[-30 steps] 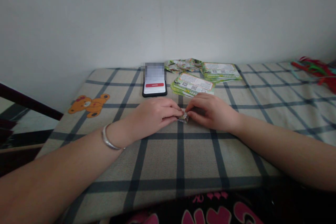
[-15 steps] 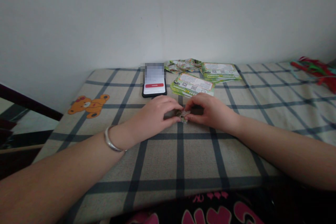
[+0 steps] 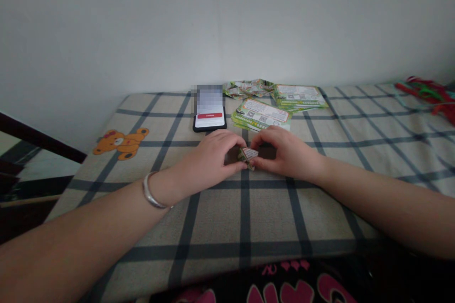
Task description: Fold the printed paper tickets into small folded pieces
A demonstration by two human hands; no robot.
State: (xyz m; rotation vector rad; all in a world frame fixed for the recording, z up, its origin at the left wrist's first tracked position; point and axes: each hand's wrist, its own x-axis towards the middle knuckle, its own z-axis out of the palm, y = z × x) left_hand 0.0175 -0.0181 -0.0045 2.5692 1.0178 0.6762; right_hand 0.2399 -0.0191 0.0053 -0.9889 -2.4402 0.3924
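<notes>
Between my two hands is a small folded paper piece (image 3: 248, 154), printed in white and green with some red. My left hand (image 3: 218, 154), with a silver bangle on its wrist, pinches it from the left between thumb and fingers. From the right, my right hand (image 3: 280, 151) grips the same piece with thumb and forefinger. Just beyond the hands lies a fanned stack of printed leaflets (image 3: 263, 112). A phone (image 3: 209, 120) with a lit screen stands behind my left hand.
Against the wall are folded paper pieces (image 3: 249, 88) and a second leaflet pile (image 3: 300, 96). A checked tablecloth (image 3: 213, 218) covers the table, with a bear picture (image 3: 121, 143) at left. Red and green stringy material (image 3: 430, 97) lies far right.
The folded paper has turned between my fingers and now shows a wider, pointed white face. My hands have stayed in nearly the same place.
</notes>
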